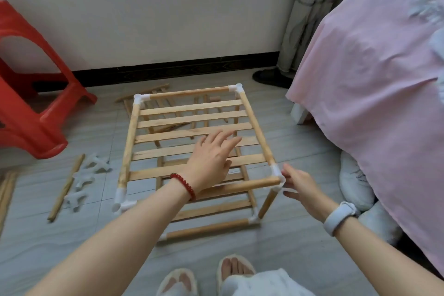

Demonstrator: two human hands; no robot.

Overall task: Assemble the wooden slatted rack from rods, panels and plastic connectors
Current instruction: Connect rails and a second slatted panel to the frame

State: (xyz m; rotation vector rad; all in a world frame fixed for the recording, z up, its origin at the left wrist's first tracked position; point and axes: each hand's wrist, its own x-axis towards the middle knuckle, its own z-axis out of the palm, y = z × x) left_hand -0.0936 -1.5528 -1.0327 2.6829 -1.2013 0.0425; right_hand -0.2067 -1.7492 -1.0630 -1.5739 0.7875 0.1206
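Note:
The wooden slatted rack (192,113) stands on the tiled floor with two slatted tiers joined by white plastic connectors at the corners. My left hand (211,158) lies flat, fingers straight, on the top tier's slats near the front. My right hand (300,185) is beside the front right corner connector (276,172), fingertips touching it, fingers loosely spread. Loose white connectors (89,175) and a wooden rod (66,186) lie on the floor to the left. More wooden pieces (144,91) lie behind the rack.
A red plastic stool (36,103) lies tipped at the left. A bed with a pink sheet (372,79) fills the right side. White slippers (355,182) sit by the bed, a dark shoe (269,78) near the curtain. My slippered feet (206,274) are at the bottom.

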